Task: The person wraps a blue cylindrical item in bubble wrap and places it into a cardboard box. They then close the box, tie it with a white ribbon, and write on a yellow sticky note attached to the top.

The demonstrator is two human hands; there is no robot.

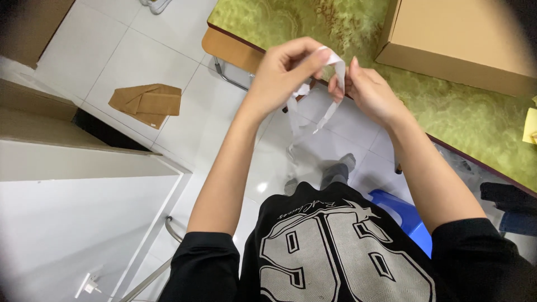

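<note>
Your left hand (282, 70) and right hand (369, 92) meet just above the middle of the view, at about twelve o'clock from your chest. Both are closed on a white strip (313, 109): your left fingers pinch its upper end, your right fingers pinch it just beside them, and the loose loops hang down toward six o'clock. At one to two o'clock lies the green table (464, 120) with a cardboard box (464, 39) on its far part. At nine to ten o'clock a folded brown cardboard piece (146, 103) lies on the white tiled floor (134, 61). A blue stool (405, 215) shows at five o'clock, beneath you.
</note>
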